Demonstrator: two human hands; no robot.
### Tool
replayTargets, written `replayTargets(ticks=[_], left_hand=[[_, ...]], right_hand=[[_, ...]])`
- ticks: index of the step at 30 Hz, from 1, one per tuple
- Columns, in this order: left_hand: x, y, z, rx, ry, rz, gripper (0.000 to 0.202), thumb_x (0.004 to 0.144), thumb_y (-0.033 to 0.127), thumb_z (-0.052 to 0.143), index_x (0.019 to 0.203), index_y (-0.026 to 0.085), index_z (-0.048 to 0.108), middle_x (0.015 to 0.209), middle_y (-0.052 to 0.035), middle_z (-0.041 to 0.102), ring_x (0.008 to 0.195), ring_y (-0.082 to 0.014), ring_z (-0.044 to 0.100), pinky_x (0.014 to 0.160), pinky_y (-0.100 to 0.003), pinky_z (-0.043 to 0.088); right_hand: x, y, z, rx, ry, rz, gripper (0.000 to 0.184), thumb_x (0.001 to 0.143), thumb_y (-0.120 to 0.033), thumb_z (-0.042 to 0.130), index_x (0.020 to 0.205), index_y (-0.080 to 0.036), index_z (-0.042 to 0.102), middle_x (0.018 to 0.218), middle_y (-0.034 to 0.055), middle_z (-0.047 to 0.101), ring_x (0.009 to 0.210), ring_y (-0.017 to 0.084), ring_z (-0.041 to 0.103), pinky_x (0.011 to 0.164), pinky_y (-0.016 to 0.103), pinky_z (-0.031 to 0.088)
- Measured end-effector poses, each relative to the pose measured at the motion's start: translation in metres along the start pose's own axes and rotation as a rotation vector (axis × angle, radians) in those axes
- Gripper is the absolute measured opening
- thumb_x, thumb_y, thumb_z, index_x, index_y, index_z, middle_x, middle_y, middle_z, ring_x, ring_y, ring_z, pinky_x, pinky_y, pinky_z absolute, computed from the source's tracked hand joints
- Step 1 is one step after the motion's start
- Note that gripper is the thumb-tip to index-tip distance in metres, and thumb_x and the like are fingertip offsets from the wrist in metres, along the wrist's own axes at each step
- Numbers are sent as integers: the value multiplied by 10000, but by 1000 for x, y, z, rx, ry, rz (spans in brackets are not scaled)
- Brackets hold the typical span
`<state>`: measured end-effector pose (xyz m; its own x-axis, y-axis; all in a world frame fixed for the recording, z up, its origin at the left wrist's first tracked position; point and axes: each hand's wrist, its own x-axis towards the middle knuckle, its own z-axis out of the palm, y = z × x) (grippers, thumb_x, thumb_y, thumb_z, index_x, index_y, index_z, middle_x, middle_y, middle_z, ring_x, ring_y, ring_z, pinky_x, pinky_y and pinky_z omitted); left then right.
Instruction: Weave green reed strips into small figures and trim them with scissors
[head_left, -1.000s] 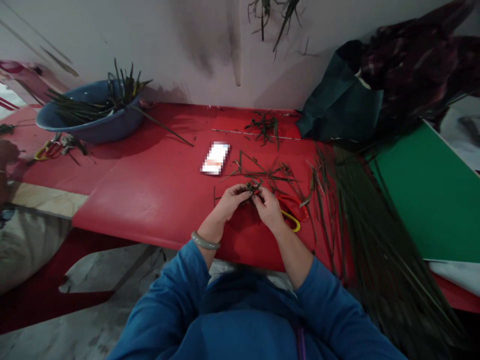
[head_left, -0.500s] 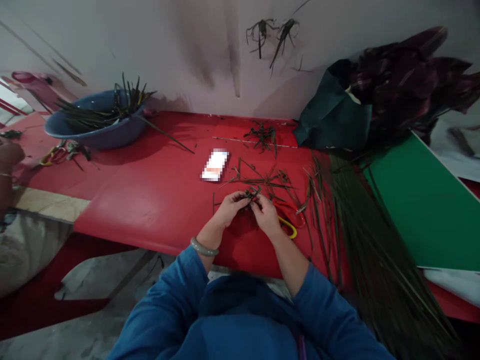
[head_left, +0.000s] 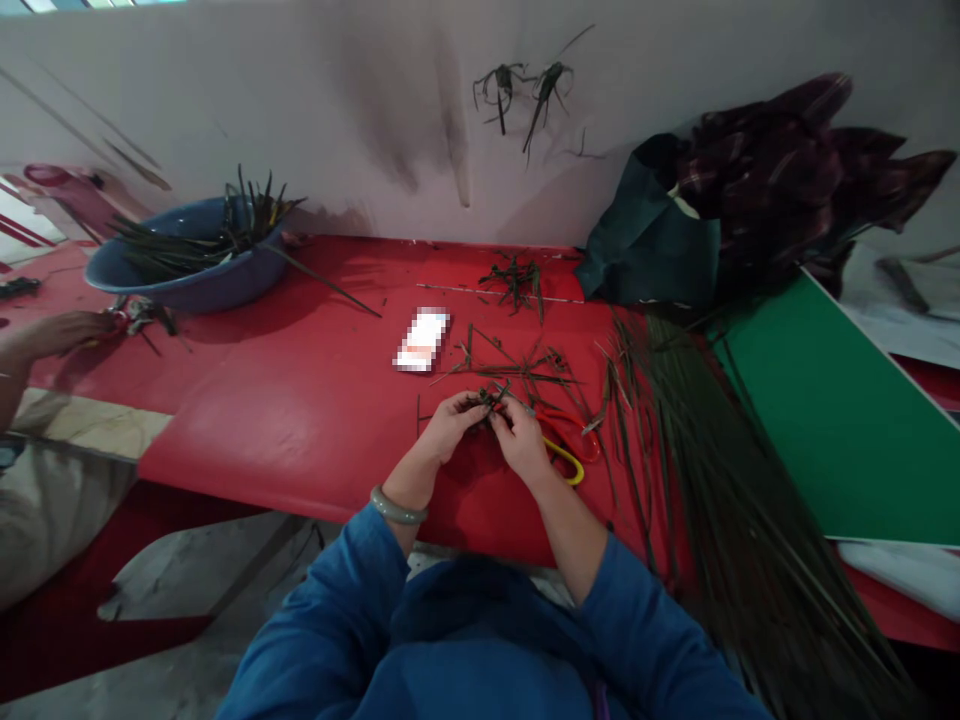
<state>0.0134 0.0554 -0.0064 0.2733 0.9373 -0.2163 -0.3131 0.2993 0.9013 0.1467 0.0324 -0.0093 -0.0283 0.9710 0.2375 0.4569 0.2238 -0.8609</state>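
Observation:
My left hand [head_left: 448, 428] and my right hand [head_left: 519, 438] meet over the red table [head_left: 285, 400], fingers pinched together on a small knot of dark green leaf strips [head_left: 489, 400]. A pale bangle [head_left: 396, 509] sits on my left wrist. Just right of my right hand lie scissors with red and yellow handles [head_left: 568, 448], partly hidden by it. Loose leaf scraps [head_left: 517, 365] are scattered beyond my fingers.
A long bundle of green leaves [head_left: 720, 480] runs down the table's right side beside a green board [head_left: 840, 420]. A blue basin of leaves [head_left: 191, 255] stands far left; another person's hand [head_left: 64, 332] reaches near it. A phone [head_left: 421, 340] and dark bags [head_left: 720, 230] lie behind.
My hands stay pinched on the leaf knot with only slight finger movement. The view has tilted up a little. Another person's hand has come in at the left toward the basin.

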Motion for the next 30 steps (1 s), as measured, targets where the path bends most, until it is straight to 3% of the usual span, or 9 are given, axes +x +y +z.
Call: replayTargets(ticks=[30], left_hand=[[-3, 4, 2, 24, 21, 11, 232, 589, 273, 715, 766, 160, 617, 684, 27, 594, 587, -60, 501, 579, -199, 374]], right_hand=[[-1, 2, 1, -8, 2, -17, 261, 810, -259, 441, 1042, -203, 546, 1016, 90, 652, 966, 220, 596, 838, 375, 465]])
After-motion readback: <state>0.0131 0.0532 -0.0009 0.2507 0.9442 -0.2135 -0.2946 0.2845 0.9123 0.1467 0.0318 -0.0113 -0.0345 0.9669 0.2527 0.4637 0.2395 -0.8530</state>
